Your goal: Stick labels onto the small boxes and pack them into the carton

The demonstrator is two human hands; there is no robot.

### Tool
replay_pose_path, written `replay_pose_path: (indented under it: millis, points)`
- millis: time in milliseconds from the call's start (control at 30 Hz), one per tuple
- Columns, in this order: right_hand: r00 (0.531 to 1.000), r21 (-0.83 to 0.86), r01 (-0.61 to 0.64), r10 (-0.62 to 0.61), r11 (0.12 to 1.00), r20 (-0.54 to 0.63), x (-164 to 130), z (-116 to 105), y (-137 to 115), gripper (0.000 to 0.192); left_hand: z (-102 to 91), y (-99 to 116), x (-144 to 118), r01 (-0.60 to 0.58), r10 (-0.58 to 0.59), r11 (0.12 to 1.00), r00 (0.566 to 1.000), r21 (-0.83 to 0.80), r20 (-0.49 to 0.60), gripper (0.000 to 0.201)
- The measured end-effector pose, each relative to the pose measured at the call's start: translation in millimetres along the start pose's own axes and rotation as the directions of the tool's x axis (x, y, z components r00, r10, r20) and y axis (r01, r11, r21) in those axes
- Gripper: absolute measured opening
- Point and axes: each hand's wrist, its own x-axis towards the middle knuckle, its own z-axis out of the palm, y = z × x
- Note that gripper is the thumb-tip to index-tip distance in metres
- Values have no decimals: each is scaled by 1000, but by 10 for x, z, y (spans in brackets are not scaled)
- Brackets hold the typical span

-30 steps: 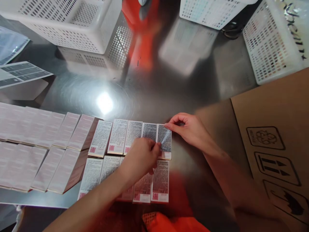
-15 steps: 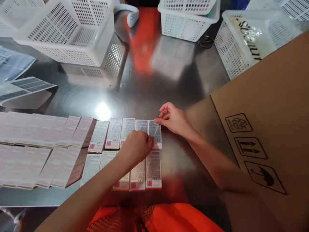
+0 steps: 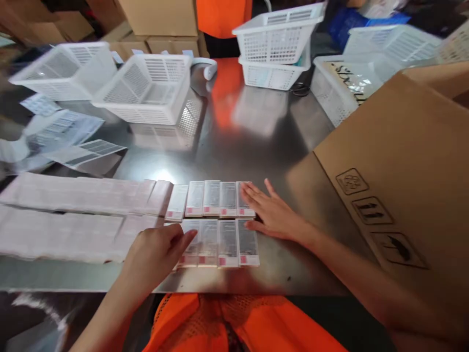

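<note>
Two rows of small flat cartons lie on the metal table. Those at the right end, such as the upper end carton (image 3: 245, 200) and the lower end carton (image 3: 248, 244), show fine print and pink marks. My right hand (image 3: 274, 215) is open, its outstretched fingers resting on the right end of the upper row, thumb by the lower one. My left hand (image 3: 156, 252) is curled over the lower row, thumb pointing right; its fingertips are hidden, and I cannot make out what they hold. Left of it, pale cartons (image 3: 73, 232) lean overlapping in two rows.
A large brown cardboard box (image 3: 410, 186) stands at the right. White plastic baskets (image 3: 150, 115) line the far side of the metal table (image 3: 252, 137). Printed sheets (image 3: 88, 152) lie at the left. A person in orange (image 3: 223, 19) is at the far edge.
My left hand has drawn back to the left, from the upper row to the lower one. My right hand has opened flat onto the end cartons. The view has tilted up.
</note>
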Motion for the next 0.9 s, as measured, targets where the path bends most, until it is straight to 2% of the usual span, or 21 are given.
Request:
replay_pose_path:
  millis: [67, 100, 167, 200, 233, 267, 300, 333, 367, 400, 433, 467, 500, 600, 667, 767, 900]
  points:
    - [1000, -48, 9, -10, 999, -19, -50, 52, -5, 92, -112, -361, -174, 94, -105, 990, 989, -108, -100, 46]
    - [998, -67, 5, -9, 998, -60, -58, 78, -4, 95, -162, -543, -273, 161, -185, 976, 968, -147, -171, 42]
    - [979, -60, -86, 73, 994, -189, -33, 110, -20, 95, -196, -865, -493, 322, -369, 926, 879, -195, -303, 35]
    - [959, -38, -145, 131, 989, -252, 3, 106, -44, 93, -159, -984, -605, 388, -447, 892, 836, -233, -319, 36]
    - [936, -12, -196, 183, 981, -301, 61, 86, -82, 89, -79, -1064, -710, 431, -511, 850, 817, -304, -269, 39]
    - [918, 12, -228, 219, 974, -332, 145, 53, -131, 84, 42, -1103, -802, 446, -544, 790, 826, -421, -145, 45]
    - [912, 30, -236, 232, 971, -338, 261, 10, -189, 79, 195, -1101, -877, 429, -500, 678, 864, -597, 54, 51]
    - [920, 47, -225, 228, 973, -320, 409, -34, -247, 73, 365, -1065, -934, 438, -404, 468, 879, -768, 254, 53]
    - [937, 70, -199, 211, 977, -278, 587, -74, -302, 69, 538, -1005, -971, 446, -287, 209, 879, -870, 382, 55]
    - [958, 108, -172, 192, 979, -212, 788, -104, -349, 67, 700, -932, -991, 440, -205, -31, 876, -897, 437, 57]
    - [974, 161, -159, 182, 974, -134, 1000, -124, -388, 67, 840, -858, -995, 417, -152, -215, 879, -883, 452, 57]
    - [984, 211, -158, 171, 965, -44, 1211, -133, -419, 70, 953, -794, -984, 379, -128, -343, 887, -859, 443, 55]
    - [989, 225, -149, 150, 963, 13, 1410, -134, -445, 72, 1035, -746, -963, 336, -128, -427, 897, -839, 424, 52]
    - [982, 244, -141, 104, 959, 157, 1845, -120, -515, 58, 1130, -695, -886, 232, -159, -521, 919, -821, 361, 44]
    - [969, 241, -159, 105, 957, 223, 1961, -114, -546, 45, 1123, -700, -861, 196, -180, -556, 920, -808, 347, 44]
    - [955, 224, -197, 135, 955, 263, 1903, -128, -527, 40, 1110, -687, -867, 171, -181, -634, 915, -754, 360, 44]
    - [945, 206, -220, 156, 953, 288, 1661, -184, -408, 43, 1158, -640, -862, 180, -100, -718, 929, -672, 355, 46]
